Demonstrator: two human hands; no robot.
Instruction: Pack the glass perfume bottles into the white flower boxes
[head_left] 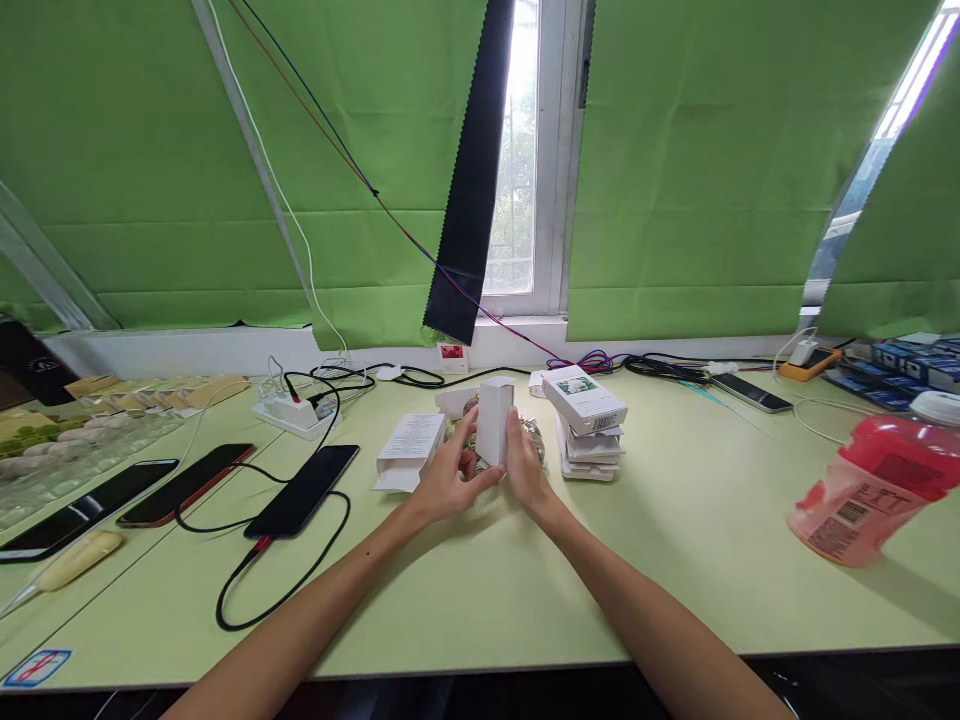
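Between my hands a small white cardboard box (492,425) stands upright over the table. My left hand (451,475) grips its left side, the thumb across the lower front. The fingers of my right hand (528,465) press against its right side. Behind the box lies a shiny, crinkled silvery-gold heap (534,440), mostly hidden by my hands. An open white carton (410,450) with printed text lies just left of my left hand. To the right of my right hand is a stack of flattened white cartons (590,455), topped by a printed box (585,398).
Left on the table are a phone (302,490) on a black cable, more phones (187,483), a power strip (292,412) and egg trays (82,455). A pink-red bottle (874,485) stands at right, with another phone (750,392) behind. Cables (660,368) run along the back.
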